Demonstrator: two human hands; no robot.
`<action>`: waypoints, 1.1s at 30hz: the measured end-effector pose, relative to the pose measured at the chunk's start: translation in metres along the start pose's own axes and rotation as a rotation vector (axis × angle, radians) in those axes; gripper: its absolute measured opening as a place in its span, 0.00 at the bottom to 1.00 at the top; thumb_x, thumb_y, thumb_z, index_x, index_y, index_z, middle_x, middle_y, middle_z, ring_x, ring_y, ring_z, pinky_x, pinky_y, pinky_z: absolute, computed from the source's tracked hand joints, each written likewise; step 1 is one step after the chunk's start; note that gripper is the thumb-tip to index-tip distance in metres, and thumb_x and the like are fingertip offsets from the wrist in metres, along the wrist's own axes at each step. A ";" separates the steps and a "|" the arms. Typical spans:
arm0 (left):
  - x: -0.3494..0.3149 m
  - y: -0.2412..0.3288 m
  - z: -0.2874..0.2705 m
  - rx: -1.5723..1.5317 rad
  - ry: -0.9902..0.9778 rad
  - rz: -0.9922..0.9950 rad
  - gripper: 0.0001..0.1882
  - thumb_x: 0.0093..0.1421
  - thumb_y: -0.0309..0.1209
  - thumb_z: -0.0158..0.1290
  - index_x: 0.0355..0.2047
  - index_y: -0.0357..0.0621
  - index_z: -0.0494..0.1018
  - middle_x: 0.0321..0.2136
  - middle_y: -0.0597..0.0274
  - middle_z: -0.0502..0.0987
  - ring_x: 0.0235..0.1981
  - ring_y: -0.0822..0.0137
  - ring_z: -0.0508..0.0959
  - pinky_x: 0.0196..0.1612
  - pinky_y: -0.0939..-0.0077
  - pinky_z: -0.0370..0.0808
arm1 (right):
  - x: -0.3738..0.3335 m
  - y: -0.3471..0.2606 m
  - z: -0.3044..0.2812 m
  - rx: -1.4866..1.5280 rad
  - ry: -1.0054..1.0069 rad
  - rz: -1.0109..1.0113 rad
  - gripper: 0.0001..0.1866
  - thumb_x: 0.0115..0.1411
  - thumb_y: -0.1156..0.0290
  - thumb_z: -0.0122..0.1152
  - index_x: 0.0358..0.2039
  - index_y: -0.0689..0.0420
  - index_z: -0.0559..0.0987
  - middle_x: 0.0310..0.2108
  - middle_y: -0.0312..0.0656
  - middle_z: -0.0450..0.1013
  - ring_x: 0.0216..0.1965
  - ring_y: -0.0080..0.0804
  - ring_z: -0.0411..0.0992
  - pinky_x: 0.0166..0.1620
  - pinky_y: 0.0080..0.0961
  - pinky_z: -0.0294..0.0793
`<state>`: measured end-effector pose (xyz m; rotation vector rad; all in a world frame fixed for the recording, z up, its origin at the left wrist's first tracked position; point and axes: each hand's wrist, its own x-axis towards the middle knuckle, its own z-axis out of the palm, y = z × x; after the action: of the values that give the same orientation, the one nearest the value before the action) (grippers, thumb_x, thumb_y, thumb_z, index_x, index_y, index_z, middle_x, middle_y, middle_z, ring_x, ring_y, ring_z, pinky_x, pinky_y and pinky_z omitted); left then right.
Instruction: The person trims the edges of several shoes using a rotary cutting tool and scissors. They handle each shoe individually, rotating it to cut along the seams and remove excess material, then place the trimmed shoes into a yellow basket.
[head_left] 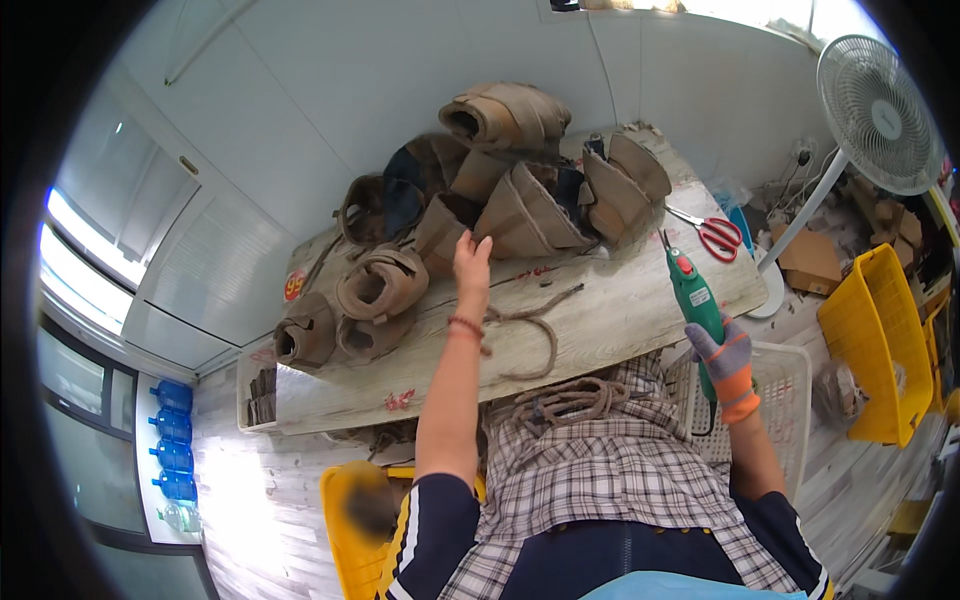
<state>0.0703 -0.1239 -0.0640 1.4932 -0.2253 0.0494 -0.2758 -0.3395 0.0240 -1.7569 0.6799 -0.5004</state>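
A: Closest in, a coiled rope (570,402) sits in the plaid-covered lap. Just ahead on the right, the gloved right hand (728,368) wraps its fingers around the green hand tool (696,290)!

B: And where is that metal tip pointing?

A: Away from the body, over the table (620,310), just beside the red-handled scissors (718,238). A careless swing could knock them. The dark cord loops by the white basket (808,385); if it catches on the rim, it could tug the tool off line.

B: Over to the left hand (473,264), then!

A: It's bare, at the near edge of the brown rolled pieces (530,215), thumb and fingers slightly parted. Whether it's pinching the cloth, I can't tell.

B: What's the danger there?

A: Should the tool sweep left, that ungloved skin is exposed. Farther back, the top roll (510,113) appears to lean on its neighbours; a hard pull underneath could bring it tumbling.

B: Beyond it all, the white fan (880,115) stands by the wall.
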 end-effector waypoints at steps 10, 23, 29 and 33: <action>0.001 0.009 0.029 -0.595 -0.026 -0.583 0.22 0.46 0.24 0.64 0.43 0.33 0.72 0.42 0.54 0.76 0.43 0.58 0.74 0.50 0.65 0.70 | -0.005 0.008 -0.001 -0.162 -0.007 -0.018 0.24 0.50 0.60 0.70 0.41 0.63 0.76 0.23 0.39 0.74 0.22 0.21 0.69 0.27 0.20 0.70; -0.046 0.139 -0.041 0.678 -0.099 0.918 0.07 0.52 0.22 0.58 0.29 0.35 0.71 0.24 0.53 0.73 0.26 0.71 0.71 0.35 0.76 0.69 | 0.014 0.001 0.031 -0.370 -0.068 -0.451 0.33 0.45 0.52 0.71 0.46 0.59 0.74 0.28 0.49 0.77 0.29 0.41 0.78 0.33 0.30 0.76; -0.034 0.125 -0.037 0.352 -0.361 0.369 0.10 0.55 0.22 0.55 0.38 0.33 0.74 0.32 0.69 0.78 0.32 0.80 0.71 0.36 0.82 0.70 | 0.015 0.007 0.035 -0.451 -0.055 -0.444 0.33 0.44 0.48 0.70 0.46 0.57 0.75 0.28 0.49 0.77 0.28 0.44 0.77 0.32 0.34 0.76; -0.047 0.122 -0.016 0.674 -0.322 0.687 0.08 0.54 0.24 0.57 0.32 0.33 0.71 0.26 0.45 0.74 0.25 0.56 0.72 0.31 0.74 0.70 | 0.016 0.010 0.030 -0.491 -0.026 -0.436 0.33 0.45 0.47 0.70 0.46 0.57 0.74 0.28 0.49 0.77 0.29 0.44 0.77 0.32 0.34 0.76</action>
<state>0.0056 -0.0935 0.0464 2.0215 -1.0580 0.4763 -0.2468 -0.3311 0.0060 -2.3925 0.4165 -0.6402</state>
